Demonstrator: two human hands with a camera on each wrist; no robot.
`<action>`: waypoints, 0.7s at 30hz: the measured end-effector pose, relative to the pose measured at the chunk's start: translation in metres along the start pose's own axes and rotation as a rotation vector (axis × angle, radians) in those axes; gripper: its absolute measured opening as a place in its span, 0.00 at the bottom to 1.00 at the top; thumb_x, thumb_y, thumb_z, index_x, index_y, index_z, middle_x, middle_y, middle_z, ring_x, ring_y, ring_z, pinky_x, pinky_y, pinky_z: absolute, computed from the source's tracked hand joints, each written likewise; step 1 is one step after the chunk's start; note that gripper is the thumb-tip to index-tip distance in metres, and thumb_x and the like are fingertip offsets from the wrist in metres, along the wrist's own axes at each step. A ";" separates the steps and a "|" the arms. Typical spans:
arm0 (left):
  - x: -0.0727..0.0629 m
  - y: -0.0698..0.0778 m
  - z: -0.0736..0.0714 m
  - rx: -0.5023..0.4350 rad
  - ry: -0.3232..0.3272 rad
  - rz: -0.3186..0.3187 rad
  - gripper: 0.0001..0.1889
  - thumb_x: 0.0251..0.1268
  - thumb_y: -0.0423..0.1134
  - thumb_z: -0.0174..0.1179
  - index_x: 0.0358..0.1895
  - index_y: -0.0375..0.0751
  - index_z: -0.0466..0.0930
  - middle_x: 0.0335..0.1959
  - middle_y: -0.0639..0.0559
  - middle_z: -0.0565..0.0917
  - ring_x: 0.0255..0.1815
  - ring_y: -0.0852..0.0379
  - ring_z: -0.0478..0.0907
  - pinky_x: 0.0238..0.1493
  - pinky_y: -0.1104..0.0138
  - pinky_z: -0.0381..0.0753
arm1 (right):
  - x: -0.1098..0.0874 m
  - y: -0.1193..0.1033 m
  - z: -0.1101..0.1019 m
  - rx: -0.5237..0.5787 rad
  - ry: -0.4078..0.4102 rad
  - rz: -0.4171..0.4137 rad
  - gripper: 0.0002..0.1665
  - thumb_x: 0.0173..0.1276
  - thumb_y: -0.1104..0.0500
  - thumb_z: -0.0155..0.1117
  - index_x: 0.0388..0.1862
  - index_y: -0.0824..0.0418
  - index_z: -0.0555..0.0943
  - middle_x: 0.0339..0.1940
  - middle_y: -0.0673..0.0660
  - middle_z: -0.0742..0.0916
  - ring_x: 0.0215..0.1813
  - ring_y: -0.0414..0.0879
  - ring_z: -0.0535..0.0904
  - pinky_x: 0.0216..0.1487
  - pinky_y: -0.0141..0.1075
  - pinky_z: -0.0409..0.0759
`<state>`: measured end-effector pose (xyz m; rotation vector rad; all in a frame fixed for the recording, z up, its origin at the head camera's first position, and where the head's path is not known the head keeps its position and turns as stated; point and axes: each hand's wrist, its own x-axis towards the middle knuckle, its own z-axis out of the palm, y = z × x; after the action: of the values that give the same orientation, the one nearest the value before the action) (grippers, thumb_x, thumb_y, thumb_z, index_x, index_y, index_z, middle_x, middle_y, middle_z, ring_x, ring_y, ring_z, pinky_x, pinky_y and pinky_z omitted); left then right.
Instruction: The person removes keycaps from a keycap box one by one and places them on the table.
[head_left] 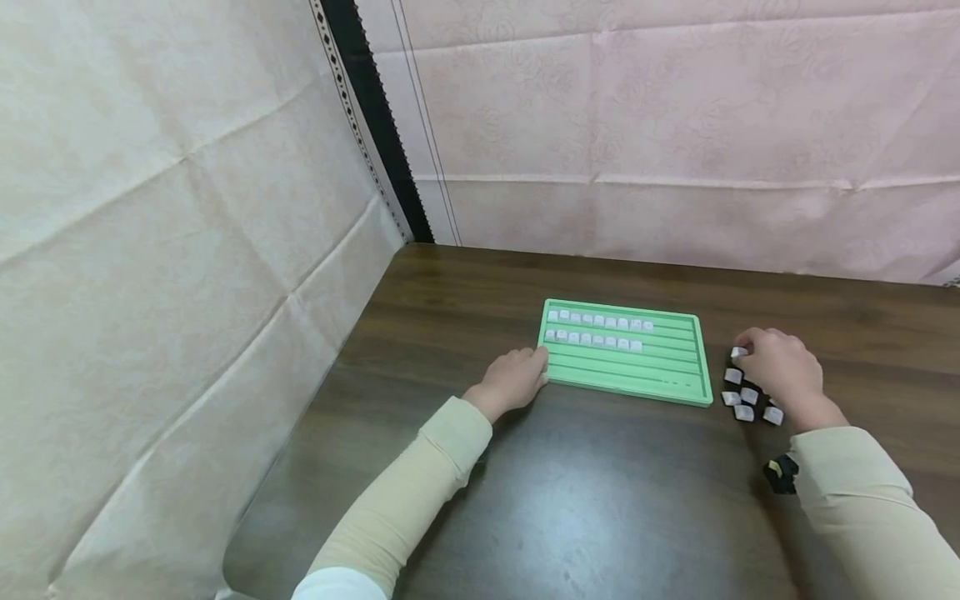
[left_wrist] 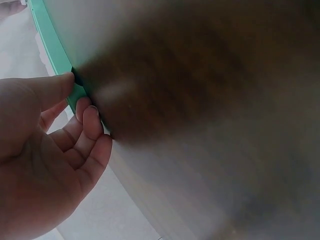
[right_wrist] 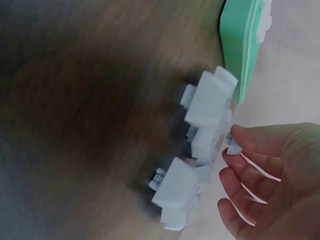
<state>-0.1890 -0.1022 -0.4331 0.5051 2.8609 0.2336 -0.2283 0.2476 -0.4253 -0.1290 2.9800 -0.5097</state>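
A green tray [head_left: 630,392] with ridged rows lies on the table, two of its rows holding white keycaps [head_left: 597,320]. My left hand [head_left: 513,380] grips the tray's near left corner, thumb [left_wrist: 59,90] against the green side wall and fingers curled at the edge. To the right of the tray, my right hand [head_left: 783,367] pinches one white keycap [right_wrist: 233,146] between thumb and index finger. Several loose keycaps [head_left: 743,412] lie beside and below that hand; in the right wrist view they appear as a white cluster [right_wrist: 205,102] with small grey parts underneath.
The dark wooden table [head_left: 585,500] carries everything. Pale patterned cloth [head_left: 675,108] hangs behind it, and more cloth [head_left: 172,292] runs along the left edge. A black strip [head_left: 382,117] stands at the back left corner.
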 end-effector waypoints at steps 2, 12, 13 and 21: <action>0.000 0.000 0.000 0.001 -0.001 0.001 0.07 0.70 0.44 0.48 0.42 0.45 0.67 0.29 0.54 0.73 0.30 0.58 0.69 0.29 0.70 0.67 | 0.001 0.002 0.000 -0.003 -0.015 0.007 0.17 0.65 0.60 0.52 0.49 0.69 0.74 0.46 0.72 0.78 0.44 0.66 0.70 0.28 0.47 0.69; 0.001 0.000 0.000 0.000 -0.005 0.001 0.07 0.70 0.44 0.48 0.42 0.45 0.67 0.30 0.54 0.73 0.30 0.58 0.69 0.29 0.71 0.67 | 0.007 0.005 0.002 -0.028 -0.102 0.015 0.19 0.64 0.59 0.49 0.51 0.68 0.74 0.49 0.73 0.77 0.47 0.68 0.71 0.29 0.49 0.69; 0.001 0.000 0.000 -0.001 -0.004 0.001 0.07 0.70 0.44 0.48 0.42 0.45 0.67 0.30 0.54 0.73 0.30 0.58 0.69 0.29 0.71 0.67 | 0.007 0.006 0.002 -0.027 -0.105 0.017 0.19 0.64 0.59 0.49 0.51 0.68 0.74 0.49 0.73 0.77 0.47 0.68 0.71 0.29 0.49 0.69; 0.001 -0.001 0.000 -0.002 -0.004 0.005 0.07 0.70 0.44 0.48 0.41 0.45 0.67 0.30 0.54 0.73 0.30 0.58 0.69 0.29 0.70 0.67 | 0.006 0.005 0.001 0.024 -0.096 0.009 0.26 0.66 0.53 0.52 0.57 0.69 0.69 0.53 0.73 0.75 0.51 0.69 0.70 0.34 0.55 0.70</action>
<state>-0.1900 -0.1032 -0.4336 0.5113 2.8550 0.2365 -0.2341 0.2515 -0.4284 -0.1345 2.8785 -0.5220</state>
